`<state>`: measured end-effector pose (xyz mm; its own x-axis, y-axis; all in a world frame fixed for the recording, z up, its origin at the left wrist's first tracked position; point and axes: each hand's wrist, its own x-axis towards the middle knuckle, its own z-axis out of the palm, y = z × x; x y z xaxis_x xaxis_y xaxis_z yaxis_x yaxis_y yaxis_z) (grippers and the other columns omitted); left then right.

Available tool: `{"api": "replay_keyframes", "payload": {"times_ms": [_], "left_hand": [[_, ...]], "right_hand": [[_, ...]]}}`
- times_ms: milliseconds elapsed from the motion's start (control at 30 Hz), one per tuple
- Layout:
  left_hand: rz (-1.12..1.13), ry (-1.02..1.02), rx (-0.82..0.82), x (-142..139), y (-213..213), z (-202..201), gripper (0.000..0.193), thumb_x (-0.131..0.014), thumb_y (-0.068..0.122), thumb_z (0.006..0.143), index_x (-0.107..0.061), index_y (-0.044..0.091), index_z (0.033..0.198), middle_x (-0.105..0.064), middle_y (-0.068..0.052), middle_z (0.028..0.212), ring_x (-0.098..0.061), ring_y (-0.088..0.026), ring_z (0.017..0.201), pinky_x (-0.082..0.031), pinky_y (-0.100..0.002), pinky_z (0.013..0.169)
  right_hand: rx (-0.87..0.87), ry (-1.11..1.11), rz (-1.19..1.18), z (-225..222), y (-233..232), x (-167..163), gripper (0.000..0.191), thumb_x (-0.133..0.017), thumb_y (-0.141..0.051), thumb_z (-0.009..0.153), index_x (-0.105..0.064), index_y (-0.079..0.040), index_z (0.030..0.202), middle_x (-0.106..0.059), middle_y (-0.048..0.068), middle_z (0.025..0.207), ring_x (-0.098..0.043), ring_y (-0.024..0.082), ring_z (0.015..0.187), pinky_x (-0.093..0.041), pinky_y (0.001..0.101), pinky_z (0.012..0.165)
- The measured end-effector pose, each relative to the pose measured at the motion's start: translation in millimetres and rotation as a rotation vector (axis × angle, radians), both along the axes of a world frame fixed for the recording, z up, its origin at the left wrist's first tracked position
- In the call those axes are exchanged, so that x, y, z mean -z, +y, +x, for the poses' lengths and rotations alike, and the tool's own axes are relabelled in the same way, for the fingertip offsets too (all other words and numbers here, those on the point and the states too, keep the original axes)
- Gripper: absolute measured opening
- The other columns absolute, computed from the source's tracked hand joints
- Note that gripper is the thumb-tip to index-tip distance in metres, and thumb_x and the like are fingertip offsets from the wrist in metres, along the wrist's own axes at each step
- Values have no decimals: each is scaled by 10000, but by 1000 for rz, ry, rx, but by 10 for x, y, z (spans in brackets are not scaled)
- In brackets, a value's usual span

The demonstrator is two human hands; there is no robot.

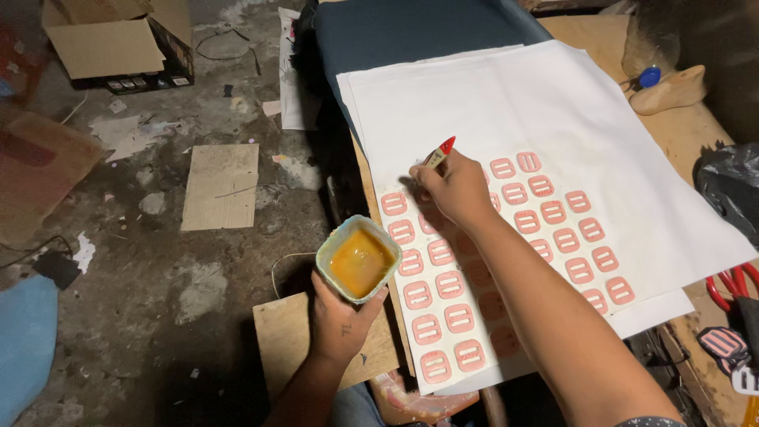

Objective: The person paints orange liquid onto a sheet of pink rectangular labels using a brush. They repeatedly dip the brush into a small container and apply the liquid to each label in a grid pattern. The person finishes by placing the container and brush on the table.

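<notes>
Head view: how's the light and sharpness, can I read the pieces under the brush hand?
Head view: the white sheet is brightly lit and near washed out; the floor at left is dim and murky. The right hand with the brush shadows the pink pieces beneath its forearm. The left hand and cup look sharp.

Roughly thirty pink slotted pieces [449, 285] are counted on the table, several partly hidden by an arm. Two white sheets [553, 103] are seen layered. One cup [360, 259], one brush [441, 152], one cardboard box [118, 43], one wooden shoe last [670, 91] and one pair of scissors [731, 283] are seen.
</notes>
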<state>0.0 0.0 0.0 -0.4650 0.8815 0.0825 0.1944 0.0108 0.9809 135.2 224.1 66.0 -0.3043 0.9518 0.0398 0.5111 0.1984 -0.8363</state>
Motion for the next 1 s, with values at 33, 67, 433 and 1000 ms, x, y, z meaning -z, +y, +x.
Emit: {"api": "replay_keyframes", "payload": {"times_ms": [33, 67, 433, 1000], "left_hand": [[8, 3, 3, 3, -3, -3, 789, -818, 246, 794, -356, -8, 1380, -685, -171, 1250, -719, -279, 1125, -558, -402, 945], [18, 4, 6, 6, 4, -5, 793, -820, 243, 794, -350, -11, 1381, -681, -175, 1247, -715, -280, 1125, -556, -401, 943], [-44, 84, -53, 112, -14, -3, 864, -824, 315, 774, -336, -19, 1404, -680, -187, 1236, -708, -312, 1112, -547, -416, 928], [33, 76, -50, 221, -41, -4, 939, -816, 251, 768, -250, 8, 1477, -658, -208, 1295, -701, -314, 1141, -544, -415, 952]], "right_hand": [[35, -27, 56, 36, 43, -20, 250, -736, -244, 917, -690, -4, 970, -765, 91, 816, -736, 177, 670, -567, 315, 629], [69, -55, 114, 67, 84, -44, 244, -727, -237, 935, -682, 1, 963, -761, 99, 811, -726, 174, 667, -560, 316, 627], [100, -41, 194, 303, -103, -6, 249, -743, -259, 933, -703, -13, 947, -746, 79, 822, -694, 142, 718, -537, 312, 649], [-521, 71, 340, 46, -1157, -466, 237, -765, -292, 872, -755, -85, 986, -584, 147, 1348, -531, 303, 1279, -452, 415, 1052]]}}
